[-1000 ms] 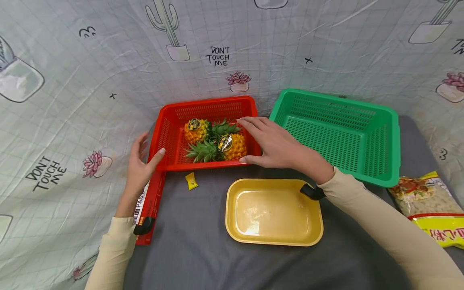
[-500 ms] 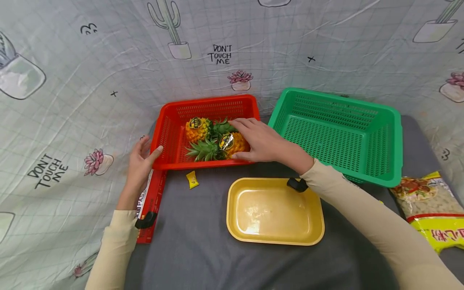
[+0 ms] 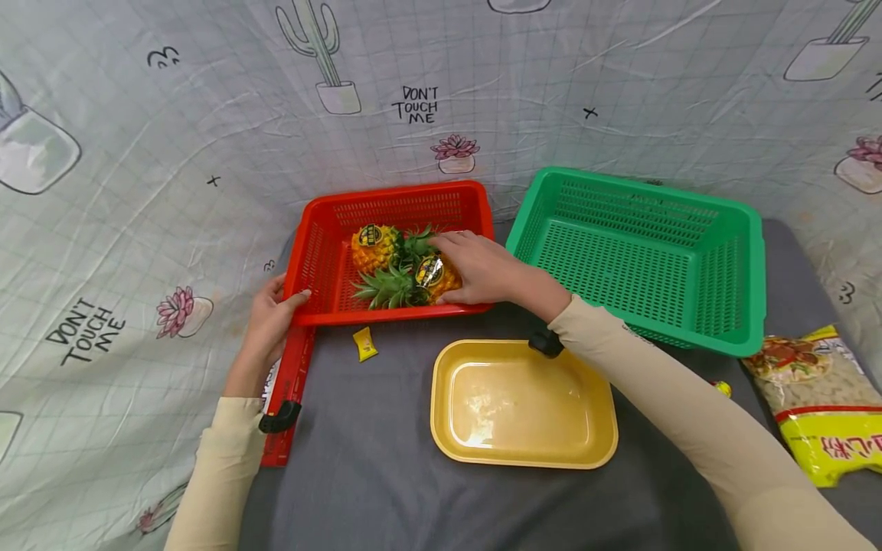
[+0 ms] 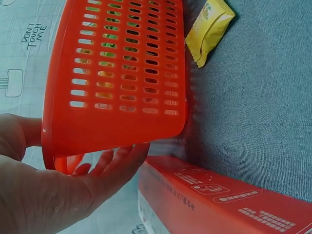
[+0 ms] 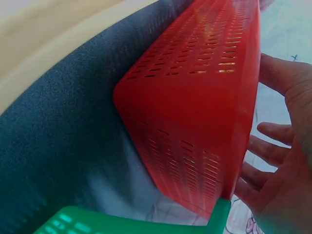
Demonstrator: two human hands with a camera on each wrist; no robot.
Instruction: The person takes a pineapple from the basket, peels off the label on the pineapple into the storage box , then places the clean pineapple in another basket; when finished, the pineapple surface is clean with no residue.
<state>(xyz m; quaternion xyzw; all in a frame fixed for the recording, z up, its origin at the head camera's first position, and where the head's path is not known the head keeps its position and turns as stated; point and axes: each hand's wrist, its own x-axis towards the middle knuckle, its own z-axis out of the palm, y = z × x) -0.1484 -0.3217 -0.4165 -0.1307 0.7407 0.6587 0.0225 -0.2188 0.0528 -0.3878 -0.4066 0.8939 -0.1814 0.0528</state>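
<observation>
My left hand (image 3: 272,317) holds the near-left corner of a red perforated basket (image 3: 386,316), its thumb over the rim and its fingers outside below. In the left wrist view this hand (image 4: 73,190) has the basket rim between thumb and fingers. Two pineapples lie inside the basket; the far-left pineapple (image 3: 372,259) has a black-and-yellow label. My right hand (image 3: 478,268) reaches over the right rim, thumb and fingers spread around the nearer pineapple (image 3: 436,289), covering its right side. Whether it presses on the fruit cannot be told; the right wrist view hides its fingertips behind the rim.
A green basket (image 3: 689,340) stands to the right, its near-left part partly behind my arm. In front lies a yellow tray (image 3: 524,464). A small yellow packet (image 3: 365,344), a long red box (image 3: 296,390) and a bag of pasta (image 3: 816,398) lie on the grey cloth.
My right hand has moved left and lower, from the basket's right rim to around the nearer pineapple. My left hand has closed onto the basket's left corner. The basket stays in place.
</observation>
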